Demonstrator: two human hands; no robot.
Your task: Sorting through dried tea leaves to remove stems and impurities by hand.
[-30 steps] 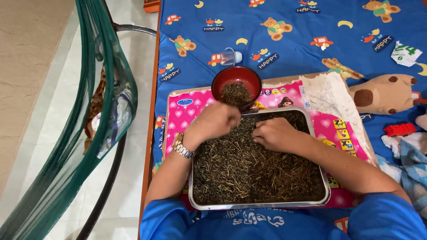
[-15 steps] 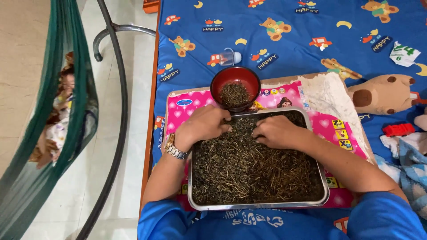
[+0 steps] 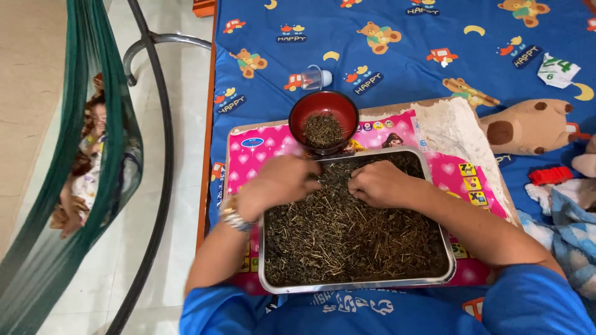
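Both grips sit down in the dried herb litter (image 3: 347, 236), fingers curled; whether either pinches a stem I cannot tell, tips are buried. L hand (image 3: 282, 183) rests at the far-left part of the metal tray (image 3: 450, 270), wristwatch (image 3: 233, 214) on that wrist. R hand (image 3: 375, 183) lies just beside it, near the tray's far edge, knuckles up.

Tray: rectangular, steel, nearly full of dark leaf and pale stalk bits, resting on a pink picture board (image 3: 261, 149) atop a blue printed mattress (image 3: 397, 56). Red bowl (image 3: 323, 121) touches the tray's far rim, approx. centred btwn my hands, holding a small heap of the same dark material.

Step, as judged: sorting through the litter, picked matter going into the bowl; bowl is lightly filled, tray is full, so early stage.

Next move calls for: a fine pinch, a short lift over the rim to the bowl, no scatter onto the board.

Other: plush toy (image 3: 534, 127) to the right, small clear cup (image 3: 316, 77) beyond the bowl, green hammock (image 3: 56, 217) at left, occupied.
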